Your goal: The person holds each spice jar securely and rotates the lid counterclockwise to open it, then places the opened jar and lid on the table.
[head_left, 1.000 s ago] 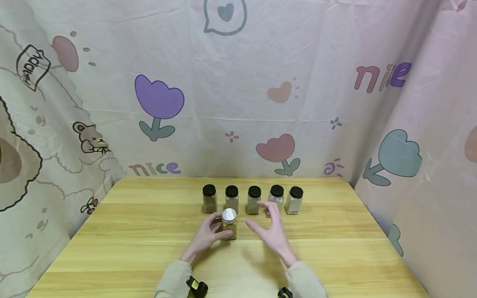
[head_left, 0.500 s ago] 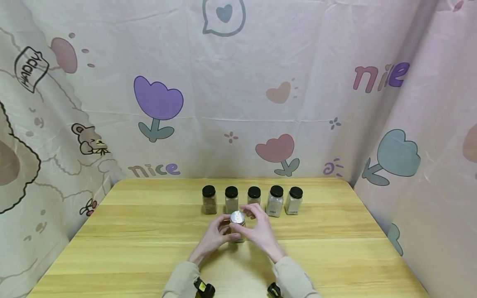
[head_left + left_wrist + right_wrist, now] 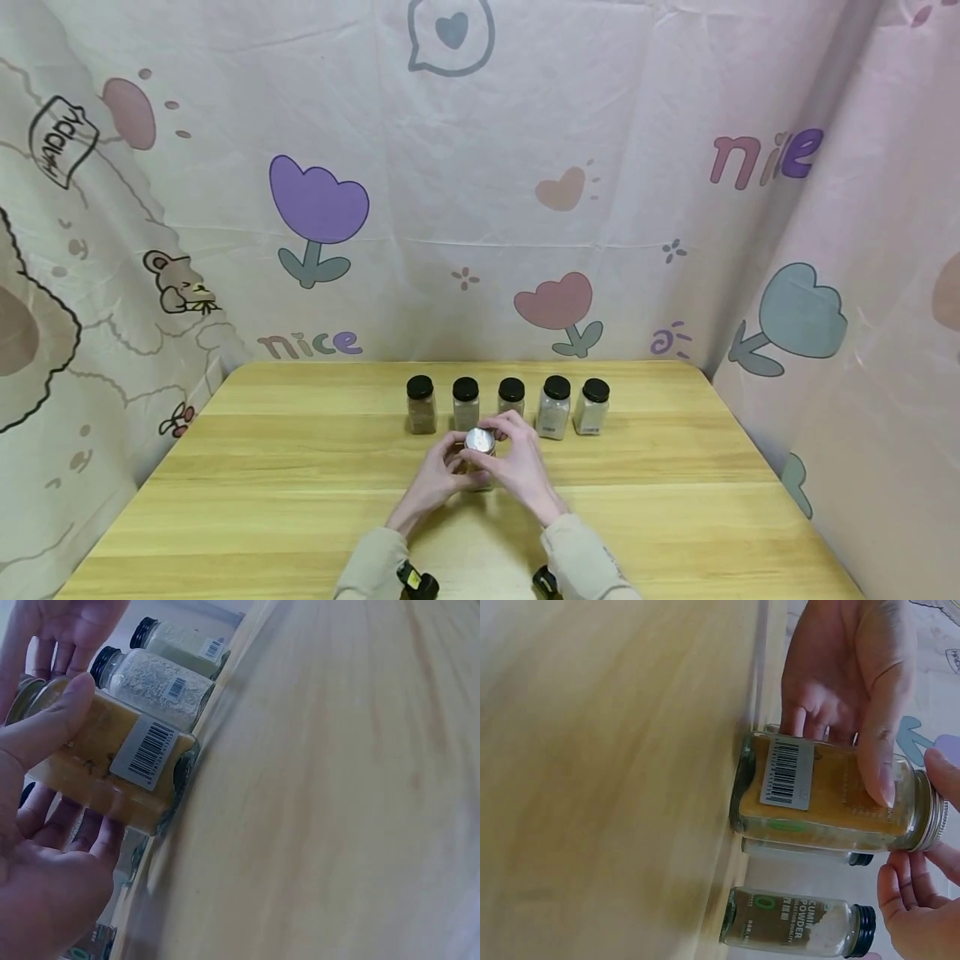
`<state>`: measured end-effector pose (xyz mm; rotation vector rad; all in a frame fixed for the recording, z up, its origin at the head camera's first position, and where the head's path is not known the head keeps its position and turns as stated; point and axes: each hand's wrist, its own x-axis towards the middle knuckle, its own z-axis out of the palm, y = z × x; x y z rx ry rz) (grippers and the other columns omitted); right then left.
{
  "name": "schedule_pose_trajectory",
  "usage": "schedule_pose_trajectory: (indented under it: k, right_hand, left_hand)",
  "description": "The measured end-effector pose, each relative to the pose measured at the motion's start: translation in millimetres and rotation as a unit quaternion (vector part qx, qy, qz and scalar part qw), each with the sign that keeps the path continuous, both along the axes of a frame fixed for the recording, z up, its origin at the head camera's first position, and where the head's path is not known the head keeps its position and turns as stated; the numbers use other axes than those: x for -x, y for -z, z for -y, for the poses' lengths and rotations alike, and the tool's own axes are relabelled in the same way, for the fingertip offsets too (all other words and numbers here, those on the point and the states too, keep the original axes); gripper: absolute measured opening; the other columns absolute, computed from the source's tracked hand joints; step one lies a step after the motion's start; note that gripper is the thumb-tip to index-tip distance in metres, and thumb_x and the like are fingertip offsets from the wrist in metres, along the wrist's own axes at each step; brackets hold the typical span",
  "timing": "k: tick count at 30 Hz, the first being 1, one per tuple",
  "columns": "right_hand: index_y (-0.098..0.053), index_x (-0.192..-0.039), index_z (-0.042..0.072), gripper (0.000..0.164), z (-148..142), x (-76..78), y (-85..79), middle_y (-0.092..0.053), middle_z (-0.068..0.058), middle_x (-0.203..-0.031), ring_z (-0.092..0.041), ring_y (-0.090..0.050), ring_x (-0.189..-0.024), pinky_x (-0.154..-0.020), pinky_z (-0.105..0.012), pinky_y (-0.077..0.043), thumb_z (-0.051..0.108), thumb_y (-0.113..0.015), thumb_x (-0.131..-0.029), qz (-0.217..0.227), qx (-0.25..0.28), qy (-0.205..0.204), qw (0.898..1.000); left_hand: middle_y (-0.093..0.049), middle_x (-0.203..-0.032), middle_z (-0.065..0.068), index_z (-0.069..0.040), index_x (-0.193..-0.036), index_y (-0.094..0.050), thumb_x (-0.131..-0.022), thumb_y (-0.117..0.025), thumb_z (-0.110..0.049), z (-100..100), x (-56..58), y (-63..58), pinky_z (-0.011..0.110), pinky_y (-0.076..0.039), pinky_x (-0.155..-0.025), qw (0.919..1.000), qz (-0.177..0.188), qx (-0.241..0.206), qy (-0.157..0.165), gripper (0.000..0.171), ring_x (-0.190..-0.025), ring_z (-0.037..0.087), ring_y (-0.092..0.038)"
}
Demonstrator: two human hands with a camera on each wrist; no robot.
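A square glass spice jar (image 3: 829, 791) of yellow-brown powder, with a barcode label, stands upright in front of me. My left hand (image 3: 435, 477) grips its body, thumb across the near side and fingers behind, as the left wrist view shows. On top is a silver metal lid (image 3: 480, 440). My right hand (image 3: 525, 467) holds this lid by its rim between thumb and fingers. In the right wrist view the lid (image 3: 932, 814) sits on the jar's neck, thumb on one side and fingertips on the other.
Behind the hands stands a row of several black-capped spice jars, including a brown one (image 3: 422, 408) at the left end and pale ones (image 3: 553, 412) at the right. One is labelled cumin powder (image 3: 791, 921). A printed curtain (image 3: 450, 208) hangs behind the wooden table (image 3: 300, 467).
My right hand has come in from the right and taken hold of the lid. My left hand and the jar have shifted slightly right. Over the last half second little has moved.
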<state>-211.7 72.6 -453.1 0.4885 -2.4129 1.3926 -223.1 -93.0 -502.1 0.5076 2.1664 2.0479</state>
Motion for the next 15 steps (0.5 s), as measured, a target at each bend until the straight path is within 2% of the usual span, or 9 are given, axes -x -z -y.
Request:
schedule_pose_trajectory:
  k: [5,9,12,15]
  right_hand:
    - [-0.074,-0.109,0.002,0.044,-0.2,-0.9,-0.2,-0.061,-0.005,-0.09,-0.011,-0.056,-0.085,-0.079,-0.037,-0.056,0.02,-0.09,-0.073,0.0,0.004,0.001,1.0]
    - [-0.075,-0.108,0.001,0.041,-0.4,-0.3,0.7,-0.062,-0.008,-0.09,-0.011,-0.056,-0.084,-0.077,-0.033,-0.055,0.018,-0.089,-0.073,-0.005,0.006,-0.002,1.0]
    - [-0.075,-0.108,0.001,0.04,-0.2,0.1,0.8,-0.062,-0.007,-0.09,-0.01,-0.056,-0.084,-0.077,-0.026,-0.053,0.017,-0.089,-0.074,-0.008,0.003,-0.004,1.0]
    - [-0.075,-0.108,0.002,0.04,0.0,-0.4,0.3,-0.062,-0.005,-0.09,-0.01,-0.056,-0.085,-0.078,-0.025,-0.052,0.017,-0.089,-0.074,-0.006,0.002,-0.004,1.0]
  left_hand:
    - [-0.054,-0.134,0.027,0.008,-0.129,-0.052,-0.079,-0.082,-0.002,-0.8,-0.3,-0.3,0.029,-0.049,-0.112,1.0,0.0,0.001,-0.003,0.059,-0.126,0.033,-0.058]
    - [-0.055,-0.133,0.027,0.007,-0.128,-0.053,-0.078,-0.083,-0.003,-0.3,-0.1,-1.2,0.027,-0.051,-0.109,0.9999,0.008,0.01,-0.004,0.059,-0.122,0.03,-0.059]
    - [-0.055,-0.132,0.027,0.007,-0.127,-0.053,-0.078,-0.082,-0.002,0.1,0.0,-2.2,0.025,-0.053,-0.106,0.9999,0.008,0.01,-0.004,0.058,-0.121,0.029,-0.061]
    - [-0.055,-0.131,0.027,0.008,-0.127,-0.053,-0.079,-0.082,-0.002,0.5,-0.1,-3.0,0.025,-0.053,-0.106,0.9999,0.007,0.01,-0.001,0.057,-0.12,0.03,-0.061]
